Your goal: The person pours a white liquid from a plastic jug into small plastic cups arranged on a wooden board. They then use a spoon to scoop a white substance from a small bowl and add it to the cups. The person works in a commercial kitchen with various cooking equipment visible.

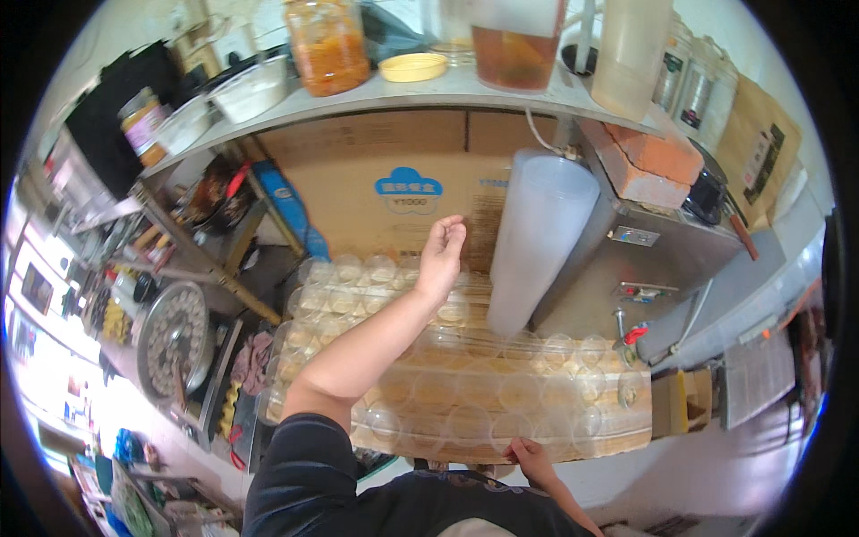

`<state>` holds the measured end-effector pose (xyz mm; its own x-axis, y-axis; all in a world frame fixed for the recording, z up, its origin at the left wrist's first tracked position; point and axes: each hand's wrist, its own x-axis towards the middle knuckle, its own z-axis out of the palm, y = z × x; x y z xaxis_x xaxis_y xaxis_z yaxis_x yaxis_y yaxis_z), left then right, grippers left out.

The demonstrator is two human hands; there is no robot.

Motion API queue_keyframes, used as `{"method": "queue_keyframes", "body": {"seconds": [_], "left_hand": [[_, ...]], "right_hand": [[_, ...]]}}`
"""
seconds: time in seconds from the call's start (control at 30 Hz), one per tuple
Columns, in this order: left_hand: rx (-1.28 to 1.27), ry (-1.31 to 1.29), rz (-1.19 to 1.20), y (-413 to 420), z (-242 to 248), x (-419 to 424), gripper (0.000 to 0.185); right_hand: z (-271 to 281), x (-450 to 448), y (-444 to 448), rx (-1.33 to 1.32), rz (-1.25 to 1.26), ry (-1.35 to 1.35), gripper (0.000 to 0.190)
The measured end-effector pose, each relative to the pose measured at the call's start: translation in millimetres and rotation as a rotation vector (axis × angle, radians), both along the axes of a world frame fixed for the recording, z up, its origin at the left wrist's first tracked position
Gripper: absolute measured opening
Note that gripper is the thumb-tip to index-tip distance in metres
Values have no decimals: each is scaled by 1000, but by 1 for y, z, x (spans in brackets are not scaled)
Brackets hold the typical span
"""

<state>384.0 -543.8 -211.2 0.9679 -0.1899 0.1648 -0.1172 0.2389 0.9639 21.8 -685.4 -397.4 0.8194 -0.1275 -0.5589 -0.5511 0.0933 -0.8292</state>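
Clear round plastic containers (470, 426) stand in rows over a wooden board (634, 423) in front of me. My left hand (441, 260) is raised over the far rows, fingers curled in against the thumb; I see nothing in it. To its right leans a tall stack of translucent plastic containers (540, 235), apart from the hand. My right hand (530, 460) is low at the board's near edge, its fingers bent beside the rim of a front-row container. Whether it grips that rim cannot be made out.
Behind the board stands a printed cardboard box (356, 161). Overhead, a metal shelf (402, 101) carries a jar of orange food (327, 50) and a yellow lid (413, 67). At right, bricks (644, 164) rest on a steel cabinet (597, 275). A round metal pan (171, 342) is at left.
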Motion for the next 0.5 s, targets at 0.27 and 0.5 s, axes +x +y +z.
{"method": "queue_keyframes", "body": {"seconds": [0.27,0.5], "left_hand": [[-4,-713,530,124,150,-29,30],[713,-763,1048,213,227,25,57]], "right_hand": [[4,-10,-27,-23,93,-139,18],[28,-29,-34,13,22,-63,17]]}}
